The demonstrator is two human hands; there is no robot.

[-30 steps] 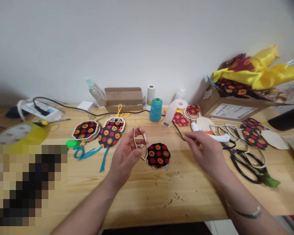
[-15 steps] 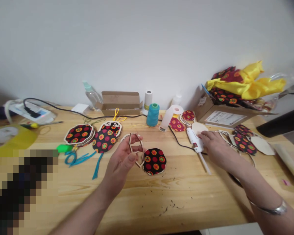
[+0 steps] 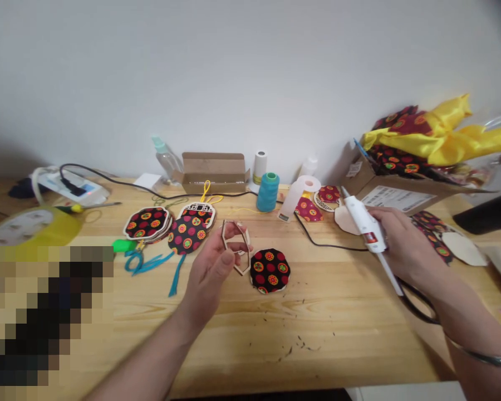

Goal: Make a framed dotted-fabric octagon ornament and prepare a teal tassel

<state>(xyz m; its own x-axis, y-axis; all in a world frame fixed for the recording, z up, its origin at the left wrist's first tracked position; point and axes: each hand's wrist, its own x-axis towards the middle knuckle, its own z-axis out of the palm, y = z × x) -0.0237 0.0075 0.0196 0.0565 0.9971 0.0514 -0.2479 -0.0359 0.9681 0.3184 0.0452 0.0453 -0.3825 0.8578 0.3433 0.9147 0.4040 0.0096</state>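
My left hand (image 3: 212, 273) pinches a thin wooden hexagon frame (image 3: 236, 245) upright above the wooden table (image 3: 242, 328). Just right of it a round black fabric piece (image 3: 270, 269) with red and yellow dots lies flat. My right hand (image 3: 404, 245) is wrapped round a white glue gun (image 3: 365, 225), lifted off the table, with its glue stick (image 3: 390, 273) pointing back at me and its black cord (image 3: 325, 244) trailing left.
Finished fabric discs (image 3: 167, 225) with blue tassels (image 3: 150, 262), a teal thread spool (image 3: 268, 191), a small open carton (image 3: 211, 170), and a cardboard box (image 3: 392, 189) stuffed with yellow and patterned cloth. Wooden cut-outs lie at the right. A power strip (image 3: 73, 186) sits far left.
My right hand reached right, closed on the glue gun and lifted it off the table. My left hand kept holding the frame in place.
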